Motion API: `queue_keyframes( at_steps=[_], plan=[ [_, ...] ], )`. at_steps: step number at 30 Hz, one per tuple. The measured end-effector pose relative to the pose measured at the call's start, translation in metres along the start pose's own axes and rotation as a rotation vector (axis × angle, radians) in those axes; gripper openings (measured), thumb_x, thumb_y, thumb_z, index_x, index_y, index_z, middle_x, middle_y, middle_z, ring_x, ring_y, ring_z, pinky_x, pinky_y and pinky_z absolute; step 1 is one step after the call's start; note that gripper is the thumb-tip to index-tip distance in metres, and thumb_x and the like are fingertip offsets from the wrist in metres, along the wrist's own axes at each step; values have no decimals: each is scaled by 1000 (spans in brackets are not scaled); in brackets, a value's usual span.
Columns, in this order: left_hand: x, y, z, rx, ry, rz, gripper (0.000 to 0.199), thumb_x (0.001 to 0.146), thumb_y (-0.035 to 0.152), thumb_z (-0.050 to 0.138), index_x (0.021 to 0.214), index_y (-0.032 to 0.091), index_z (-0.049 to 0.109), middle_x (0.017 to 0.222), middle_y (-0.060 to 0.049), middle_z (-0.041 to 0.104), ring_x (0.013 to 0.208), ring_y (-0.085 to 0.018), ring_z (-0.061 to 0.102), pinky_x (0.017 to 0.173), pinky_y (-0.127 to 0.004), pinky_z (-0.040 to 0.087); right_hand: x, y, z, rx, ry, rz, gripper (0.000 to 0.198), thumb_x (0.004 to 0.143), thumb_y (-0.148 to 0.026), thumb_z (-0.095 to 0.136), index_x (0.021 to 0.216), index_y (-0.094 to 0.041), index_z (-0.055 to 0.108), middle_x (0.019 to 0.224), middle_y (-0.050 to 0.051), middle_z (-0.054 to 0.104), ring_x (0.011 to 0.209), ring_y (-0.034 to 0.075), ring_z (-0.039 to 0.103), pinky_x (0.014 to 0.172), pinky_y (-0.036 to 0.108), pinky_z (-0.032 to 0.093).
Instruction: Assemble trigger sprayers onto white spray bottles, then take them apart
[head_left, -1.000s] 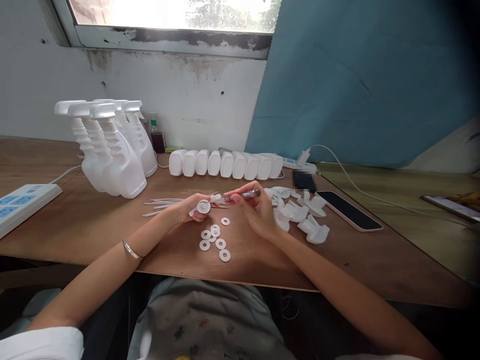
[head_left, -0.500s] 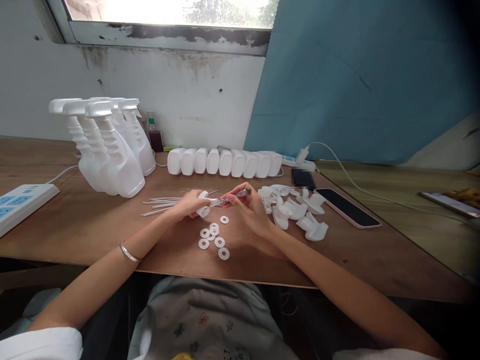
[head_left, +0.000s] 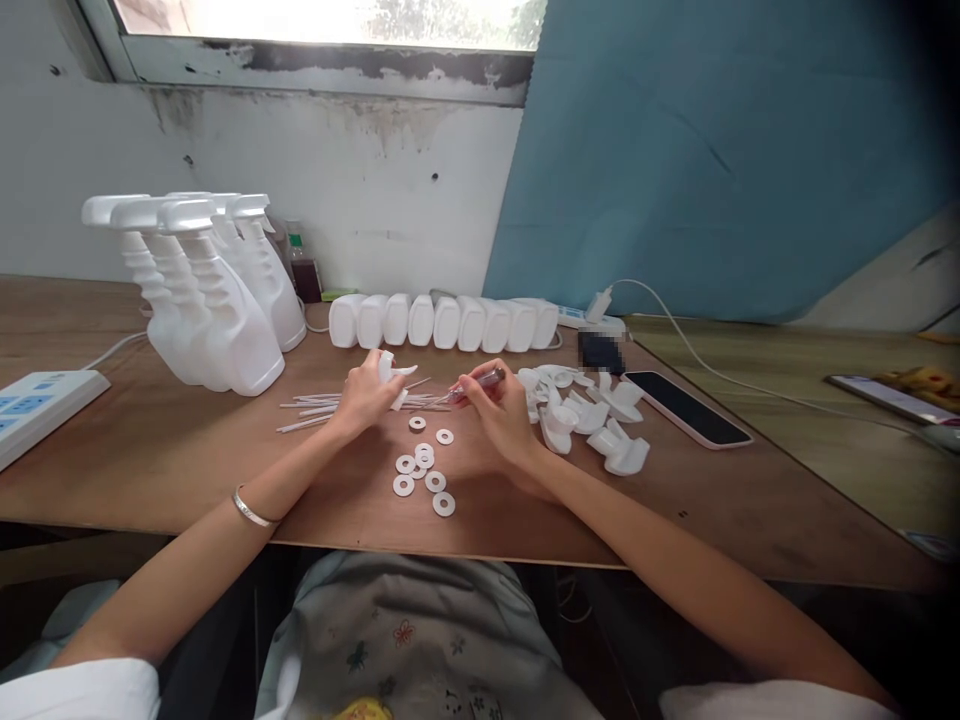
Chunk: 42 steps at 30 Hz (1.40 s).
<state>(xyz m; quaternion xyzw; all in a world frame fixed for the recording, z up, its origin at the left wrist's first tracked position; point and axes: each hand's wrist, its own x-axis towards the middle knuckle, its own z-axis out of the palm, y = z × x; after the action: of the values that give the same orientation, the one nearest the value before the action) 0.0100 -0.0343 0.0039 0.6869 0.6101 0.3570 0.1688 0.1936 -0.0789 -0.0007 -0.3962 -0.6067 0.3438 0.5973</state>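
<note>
My left hand [head_left: 364, 395] is closed around a white spray trigger head [head_left: 388, 368], whose curved trigger points right. In my right hand [head_left: 496, 405] is a small screwdriver [head_left: 480, 384] with a clear, reddish handle; its thin tip points left, apart from the spray head. Between and in front of both hands lie several flat white washers [head_left: 444, 504], one of them [head_left: 417, 424] just below the spray head. Thin white dip tubes [head_left: 304, 413] lie in a loose bundle behind and left of my left hand. To the right of my right hand is a pile of more spray heads [head_left: 556, 420].
White spray bottles [head_left: 247, 335] stand at the left, and a row of white bottles [head_left: 446, 323] lies along the back. A power strip [head_left: 49, 405] is at the left edge. A phone [head_left: 688, 409] and a blurred dark object [head_left: 600, 352] lie right of the pile.
The screwdriver tip has come away from the spray head, and my hands have moved apart. One more washer now lies on the table below the spray head. The view has shifted slightly.
</note>
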Motion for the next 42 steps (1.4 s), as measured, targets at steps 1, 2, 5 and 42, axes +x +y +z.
queue_keyframes(
  at_steps=[1,2,5,42],
  plan=[
    [2,0,0,-116,7,-51,17,71,31,51,85,21,47,72,-1,56,61,-16,57,53,-24,41,3,1,-1,46,19,34,21,75,-38,60,75,-20,47,67,0,63,64,15,64,61,30,54],
    [4,0,0,-247,-2,-109,16,72,30,51,83,20,46,70,0,54,54,-14,54,49,-23,40,5,4,-1,79,25,76,23,72,-38,62,73,-20,48,67,0,64,66,16,65,62,30,54],
    [9,0,0,-609,-73,-269,14,72,27,50,80,19,42,59,3,50,38,-9,45,39,-20,36,9,13,-1,111,-1,224,26,63,-36,70,68,-19,51,67,1,65,67,16,66,67,31,55],
    [-6,5,-1,-1033,-851,-313,23,78,34,52,89,14,57,70,-3,58,56,-11,54,49,-22,45,-10,7,4,-846,-348,-653,38,81,-31,53,119,-28,49,133,6,42,122,22,37,98,42,34]
  ],
)
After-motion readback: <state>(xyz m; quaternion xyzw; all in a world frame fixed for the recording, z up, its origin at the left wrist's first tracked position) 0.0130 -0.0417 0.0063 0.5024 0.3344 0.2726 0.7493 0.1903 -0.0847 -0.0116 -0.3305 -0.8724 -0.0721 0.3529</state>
